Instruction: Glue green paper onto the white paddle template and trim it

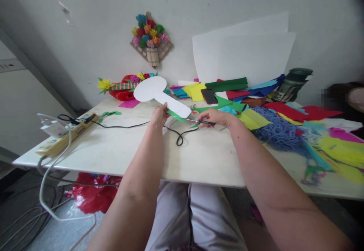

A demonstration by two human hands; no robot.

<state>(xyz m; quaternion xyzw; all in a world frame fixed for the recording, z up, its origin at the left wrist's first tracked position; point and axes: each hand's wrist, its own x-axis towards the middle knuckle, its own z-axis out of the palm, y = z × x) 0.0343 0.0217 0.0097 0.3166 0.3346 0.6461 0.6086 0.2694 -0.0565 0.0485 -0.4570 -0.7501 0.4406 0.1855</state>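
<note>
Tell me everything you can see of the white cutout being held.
The white cutout looks like stiff paper or card: a flat, rounded disc with a straight strip, a few dark marks near its end. It is held over the table, disc far and left, strip slanting nearer and right. The left hand holds the strip's near edge, where green paper shows beneath. Scissors in the right hand point at the strip's end; contact is unclear.
</note>
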